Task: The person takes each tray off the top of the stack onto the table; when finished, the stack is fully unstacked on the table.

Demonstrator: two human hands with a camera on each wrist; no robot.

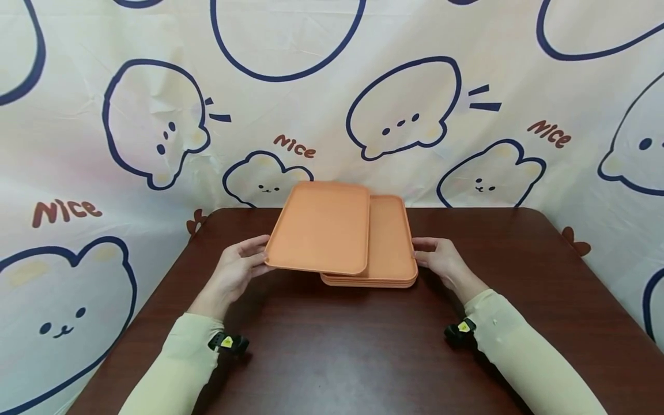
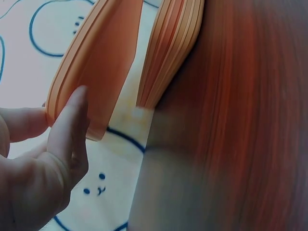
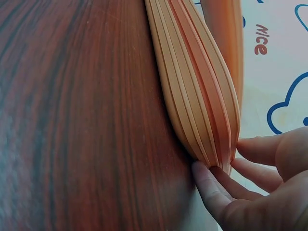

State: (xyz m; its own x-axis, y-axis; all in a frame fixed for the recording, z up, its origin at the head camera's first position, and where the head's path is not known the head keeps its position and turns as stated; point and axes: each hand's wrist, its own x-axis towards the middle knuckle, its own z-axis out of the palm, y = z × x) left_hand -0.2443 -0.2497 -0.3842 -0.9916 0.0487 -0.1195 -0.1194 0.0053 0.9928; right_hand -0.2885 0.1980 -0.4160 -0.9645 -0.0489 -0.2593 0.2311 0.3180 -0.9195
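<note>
An orange rectangular tray (image 1: 321, 230) is raised and tilted, overlapping the left part of a stack of similar orange trays (image 1: 391, 239). My left hand (image 1: 237, 271) pinches this upper tray at its near left corner, the thumb on one side of the rim and the fingers (image 2: 72, 120) on the other. In the left wrist view a gap shows between the raised tray and the stack. My right hand (image 1: 443, 262) rests its fingertips (image 3: 204, 175) against the right side of the stack, spread across the layered rims. The stack lies flat on the table.
The dark brown wooden table (image 1: 332, 357) runs back to a white cloth (image 1: 332, 115) printed with cartoon outlines, which hangs behind it and at both sides. Each wrist wears a black strap with a small camera.
</note>
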